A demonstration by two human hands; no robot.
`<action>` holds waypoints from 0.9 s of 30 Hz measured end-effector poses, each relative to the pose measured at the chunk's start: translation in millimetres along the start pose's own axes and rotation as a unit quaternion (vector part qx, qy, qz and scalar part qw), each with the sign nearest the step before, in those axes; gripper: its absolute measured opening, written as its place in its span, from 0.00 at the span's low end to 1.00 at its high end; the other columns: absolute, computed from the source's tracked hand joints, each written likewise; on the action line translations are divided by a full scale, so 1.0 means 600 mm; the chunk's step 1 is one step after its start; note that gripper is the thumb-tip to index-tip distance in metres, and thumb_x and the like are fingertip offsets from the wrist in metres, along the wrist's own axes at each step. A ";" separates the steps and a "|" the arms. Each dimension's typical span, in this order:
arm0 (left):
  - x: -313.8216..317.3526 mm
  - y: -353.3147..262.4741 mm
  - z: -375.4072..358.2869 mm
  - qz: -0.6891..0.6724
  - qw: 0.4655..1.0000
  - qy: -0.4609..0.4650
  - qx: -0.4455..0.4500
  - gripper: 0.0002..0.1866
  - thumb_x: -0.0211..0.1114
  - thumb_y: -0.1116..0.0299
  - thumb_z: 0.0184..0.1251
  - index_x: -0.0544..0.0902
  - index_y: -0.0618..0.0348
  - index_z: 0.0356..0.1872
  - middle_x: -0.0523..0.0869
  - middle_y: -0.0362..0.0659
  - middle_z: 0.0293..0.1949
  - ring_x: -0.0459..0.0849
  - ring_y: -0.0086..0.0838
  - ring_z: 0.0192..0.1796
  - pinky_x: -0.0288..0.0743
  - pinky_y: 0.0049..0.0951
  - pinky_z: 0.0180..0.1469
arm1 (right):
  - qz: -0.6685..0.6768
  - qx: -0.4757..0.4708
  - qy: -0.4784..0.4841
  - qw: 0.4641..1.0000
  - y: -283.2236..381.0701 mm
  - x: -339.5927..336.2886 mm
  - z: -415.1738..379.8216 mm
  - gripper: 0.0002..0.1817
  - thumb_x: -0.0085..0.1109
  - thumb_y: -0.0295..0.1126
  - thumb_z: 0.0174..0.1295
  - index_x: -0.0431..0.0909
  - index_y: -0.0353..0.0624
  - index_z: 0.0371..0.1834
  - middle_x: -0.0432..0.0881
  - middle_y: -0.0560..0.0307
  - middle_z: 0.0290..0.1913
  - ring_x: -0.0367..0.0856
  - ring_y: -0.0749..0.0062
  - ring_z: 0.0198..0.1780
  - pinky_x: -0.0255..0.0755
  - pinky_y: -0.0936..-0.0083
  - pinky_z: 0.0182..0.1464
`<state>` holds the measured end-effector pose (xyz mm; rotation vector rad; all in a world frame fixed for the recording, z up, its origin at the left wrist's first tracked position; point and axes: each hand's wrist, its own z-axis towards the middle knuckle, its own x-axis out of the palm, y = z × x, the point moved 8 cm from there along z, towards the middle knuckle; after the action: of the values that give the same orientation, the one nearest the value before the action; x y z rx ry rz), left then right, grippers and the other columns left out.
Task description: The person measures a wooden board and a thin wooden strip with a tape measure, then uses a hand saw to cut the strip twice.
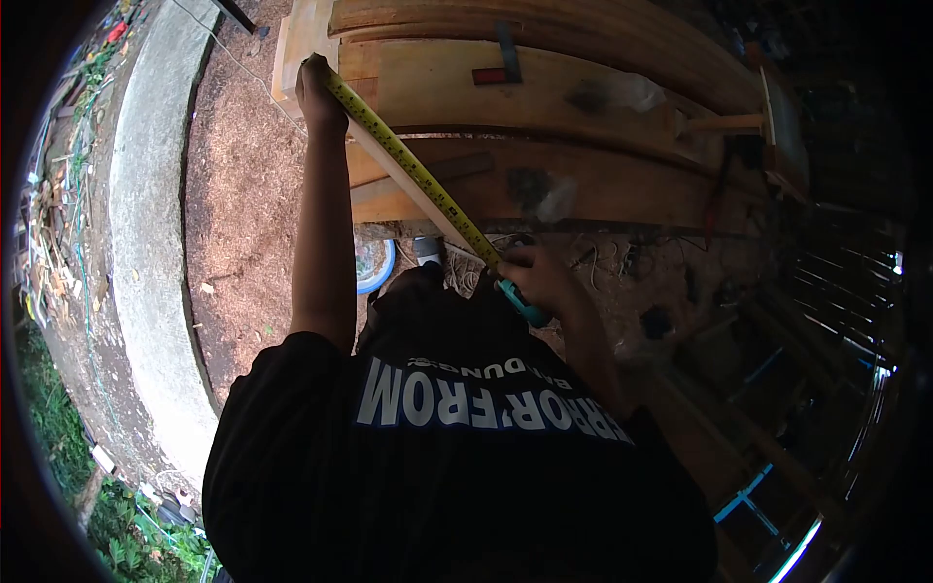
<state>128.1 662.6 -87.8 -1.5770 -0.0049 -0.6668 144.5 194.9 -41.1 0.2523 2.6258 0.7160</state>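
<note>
A yellow tape measure blade [418, 177] runs slantwise from my left hand to my right, lying along a pale wooden strip [397, 171]. At the upper end, my left hand [321, 92] is closed around the end of the blade and the strip; its fingertips are partly hidden. My right hand [537, 276] grips the turquoise tape measure case [525, 306] near my waist, with its fingers at the blade and the strip's lower end. Beyond the strip are broad wooden boards [428, 87] on the bench.
A square with a red handle [491, 75] and a clear plastic bag [637, 92] lie on the boards. Another plastic bag [556, 199] is nearer. A blue-rimmed bucket [390, 264] stands below. Sawdust-covered ground [238, 185] and a concrete strip [146, 194] are at left.
</note>
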 end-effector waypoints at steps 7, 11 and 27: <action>-0.003 -0.010 -0.005 0.008 1.000 -0.019 0.008 0.11 0.60 0.59 0.74 0.78 0.52 0.32 0.71 0.33 0.30 0.70 0.22 0.35 0.66 0.29 0.41 | 0.057 -0.014 -0.009 0.998 -0.017 0.003 0.005 0.15 0.63 0.35 0.67 0.90 0.42 0.52 0.92 0.53 0.40 0.88 0.71 0.40 0.78 0.71 0.48; -0.009 -0.008 -0.005 0.004 0.999 -0.036 0.012 0.12 0.59 0.59 0.74 0.79 0.54 0.32 0.72 0.34 0.30 0.70 0.22 0.35 0.67 0.29 0.42 | 0.066 -0.039 -0.023 0.997 -0.031 -0.006 0.014 0.15 0.63 0.36 0.67 0.90 0.42 0.52 0.92 0.53 0.41 0.88 0.71 0.43 0.78 0.71 0.49; -0.018 -0.008 0.008 0.044 0.997 -0.037 0.054 0.20 0.55 0.48 0.75 0.79 0.54 0.33 0.72 0.36 0.29 0.69 0.24 0.32 0.65 0.30 0.38 | 0.060 -0.029 0.000 0.998 -0.011 -0.006 0.011 0.18 0.64 0.36 0.68 0.88 0.39 0.57 0.89 0.58 0.36 0.83 0.78 0.34 0.77 0.74 0.42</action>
<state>118.8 671.8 -87.6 -1.4879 -0.0258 -0.5316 150.0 191.2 -48.8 0.3946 2.6036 0.8293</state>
